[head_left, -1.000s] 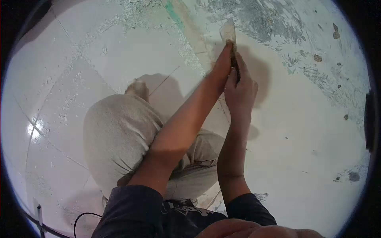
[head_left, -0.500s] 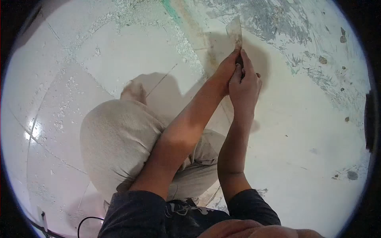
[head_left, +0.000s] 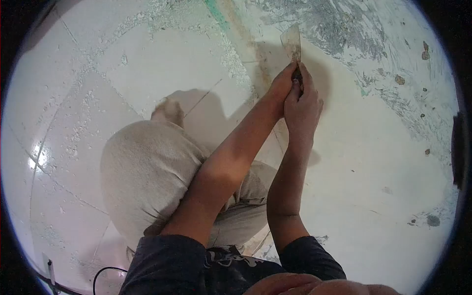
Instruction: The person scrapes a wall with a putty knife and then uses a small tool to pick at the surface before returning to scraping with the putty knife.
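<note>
A scraper [head_left: 291, 42] with a broad, stained metal blade points up and slightly left, near the edge of a rough grey patch. Both of my hands are closed around its dark handle [head_left: 296, 74], which shows only in part between the fingers. My left hand [head_left: 284, 83] grips from the left, close to the base of the blade. Slightly lower, my right hand [head_left: 302, 105] wraps the handle from the right, its fingers reaching up alongside. The blade lies over the pale wall surface; whether its edge touches cannot be told.
The wall [head_left: 354, 147] on the right has a scraped grey patch [head_left: 327, 24] and several brown spots. White flakes litter the tiled floor [head_left: 64, 132] on the left. My bent knee [head_left: 142, 162] and bare foot [head_left: 168, 112] are close by. A black cable [head_left: 105, 270] curves at lower left.
The blade sits slightly lower in the view, with both hands still around the handle. The view itself has shifted slightly.
</note>
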`<state>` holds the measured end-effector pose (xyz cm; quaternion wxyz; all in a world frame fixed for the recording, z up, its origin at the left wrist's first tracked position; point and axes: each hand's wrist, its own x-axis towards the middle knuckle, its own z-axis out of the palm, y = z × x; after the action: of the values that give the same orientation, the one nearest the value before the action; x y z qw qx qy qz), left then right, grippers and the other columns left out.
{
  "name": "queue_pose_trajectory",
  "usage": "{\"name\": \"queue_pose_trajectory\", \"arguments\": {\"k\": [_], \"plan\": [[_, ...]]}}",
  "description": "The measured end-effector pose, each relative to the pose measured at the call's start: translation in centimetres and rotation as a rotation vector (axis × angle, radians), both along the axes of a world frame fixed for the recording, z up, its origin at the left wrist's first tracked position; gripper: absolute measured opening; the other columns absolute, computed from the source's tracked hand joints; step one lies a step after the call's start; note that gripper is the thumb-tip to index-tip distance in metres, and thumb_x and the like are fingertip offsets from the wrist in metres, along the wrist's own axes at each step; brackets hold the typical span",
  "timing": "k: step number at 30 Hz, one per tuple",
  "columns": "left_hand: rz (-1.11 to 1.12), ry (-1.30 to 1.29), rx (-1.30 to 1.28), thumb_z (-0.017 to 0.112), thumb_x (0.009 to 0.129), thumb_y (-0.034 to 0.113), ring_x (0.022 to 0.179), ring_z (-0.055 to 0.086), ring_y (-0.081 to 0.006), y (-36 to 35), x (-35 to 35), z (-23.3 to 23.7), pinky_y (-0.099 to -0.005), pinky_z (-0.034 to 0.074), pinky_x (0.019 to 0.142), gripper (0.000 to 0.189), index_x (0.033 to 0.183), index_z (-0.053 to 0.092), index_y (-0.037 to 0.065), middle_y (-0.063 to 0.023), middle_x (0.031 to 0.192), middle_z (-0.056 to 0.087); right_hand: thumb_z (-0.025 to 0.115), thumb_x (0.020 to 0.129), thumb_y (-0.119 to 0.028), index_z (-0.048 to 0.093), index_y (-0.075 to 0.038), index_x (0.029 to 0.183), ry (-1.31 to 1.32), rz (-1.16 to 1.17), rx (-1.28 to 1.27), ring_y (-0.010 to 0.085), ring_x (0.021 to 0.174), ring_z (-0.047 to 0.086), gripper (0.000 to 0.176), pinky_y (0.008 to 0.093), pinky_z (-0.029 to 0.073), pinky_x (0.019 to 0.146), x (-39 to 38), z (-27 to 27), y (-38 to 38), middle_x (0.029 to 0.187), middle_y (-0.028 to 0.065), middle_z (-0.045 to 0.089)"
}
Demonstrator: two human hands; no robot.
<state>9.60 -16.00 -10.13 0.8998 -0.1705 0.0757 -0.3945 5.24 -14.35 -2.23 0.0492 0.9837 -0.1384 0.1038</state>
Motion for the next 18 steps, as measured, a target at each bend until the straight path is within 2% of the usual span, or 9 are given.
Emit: {"name": "queue_pose_trajectory", "arguments": {"k": [2,5,7,9,11,13,15,17,18], "plan": [[-0.094,0.061,0.085,0.045,0.101,0.036,0.07,0.061,-0.0196,0.9,0.5,0.7,-0.0373,0.054,0.068,0.029,0.092,0.058,0.011,-0.0048,0.077,0.059,0.047,0.092,-0.013,0.055,-0.006,0.131,0.024,-0.032,-0.008,0.0393,0.1,0.064,0.041,0.0486,0.047,0.091,0.0,-0.1,0.1,0.116,0.0199,0.065],[-0.038,-0.049,0.133,0.045,0.102,0.032,0.074,0.061,-0.0185,0.7,1.1,-0.4,-0.0349,0.053,0.069,0.027,0.092,0.059,0.01,-0.0048,0.078,0.06,0.048,0.091,-0.013,0.055,-0.006,0.13,-0.032,0.034,-0.078,0.0396,0.098,0.065,0.04,0.0493,0.049,0.088,0.2,-0.6,0.1,0.112,0.0206,0.067],[-0.04,-0.072,0.1,0.045,0.102,0.03,0.075,0.061,-0.0177,0.1,1.5,-1.3,-0.0337,0.052,0.07,0.027,0.092,0.06,0.01,-0.0051,0.08,0.061,0.047,0.093,-0.012,0.059,-0.007,0.127,0.024,-0.044,-0.084,0.0375,0.104,0.063,0.037,0.0468,0.049,0.09,0.7,-0.3,1.3,0.116,0.0193,0.065],[-0.041,-0.1,0.07,0.045,0.102,0.029,0.077,0.061,-0.017,0.0,2.5,-1.7,-0.0326,0.051,0.071,0.027,0.092,0.06,0.009,-0.0055,0.082,0.062,0.047,0.092,-0.013,0.059,-0.008,0.126,0.018,-0.04,-0.119,0.0381,0.101,0.064,0.036,0.0471,0.05,0.087,1.4,-0.4,1.3,0.114,0.019,0.066],[0.095,-0.223,0.236,0.046,0.101,0.027,0.077,0.061,-0.0191,0.4,2.5,-1.3,-0.032,0.052,0.072,0.027,0.095,0.062,0.006,-0.007,0.086,0.065,0.048,0.091,-0.013,0.06,-0.009,0.125,0.025,-0.063,-0.154,0.0388,0.099,0.064,0.036,0.0474,0.05,0.085,1.4,-0.5,0.5,0.111,0.0188,0.067],[0.5,-0.672,0.615,0.043,0.102,0.028,0.081,0.061,-0.0217,-0.3,2.2,-2.4,-0.0337,0.052,0.076,0.031,0.099,0.063,0.004,-0.0095,0.088,0.065,0.05,0.09,-0.015,0.06,-0.011,0.123,0.047,0.027,-0.062,0.0398,0.095,0.065,0.035,0.0482,0.05,0.082,1.5,0.0,-0.7,0.106,0.0182,0.068],[-0.032,-0.263,0.158,0.042,0.1,0.031,0.086,0.061,-0.0221,-0.4,2.6,-2.1,-0.0372,0.052,0.076,0.032,0.102,0.061,0.005,-0.0095,0.095,0.064,0.05,0.09,-0.016,0.06,-0.012,0.123,-0.006,0.056,-0.008,0.04,0.094,0.065,0.035,0.0486,0.05,0.082,1.2,-0.8,-2.2,0.104,0.018,0.068],[-0.066,-0.233,0.219,0.041,0.101,0.032,0.087,0.061,-0.0232,0.1,1.6,-1.5,-0.038,0.052,0.077,0.034,0.104,0.06,0.005,-0.0096,0.096,0.064,0.049,0.091,-0.02,0.057,-0.017,0.127,-0.126,0.152,0.152,0.0411,0.095,0.064,0.037,0.0502,0.05,0.083,0.2,-3.1,-4.9,0.1,0.0199,0.068],[-0.088,-0.176,0.293,0.04,0.101,0.033,0.088,0.061,-0.0244,0.3,1.2,-1.5,-0.0388,0.052,0.078,0.035,0.105,0.06,0.005,-0.0097,0.097,0.065,0.048,0.092,-0.022,0.055,-0.017,0.129,-0.008,0.047,0.089,0.0419,0.095,0.064,0.038,0.0509,0.049,0.084,0.0,-3.0,-4.4,0.1,0.0206,0.068]]}}
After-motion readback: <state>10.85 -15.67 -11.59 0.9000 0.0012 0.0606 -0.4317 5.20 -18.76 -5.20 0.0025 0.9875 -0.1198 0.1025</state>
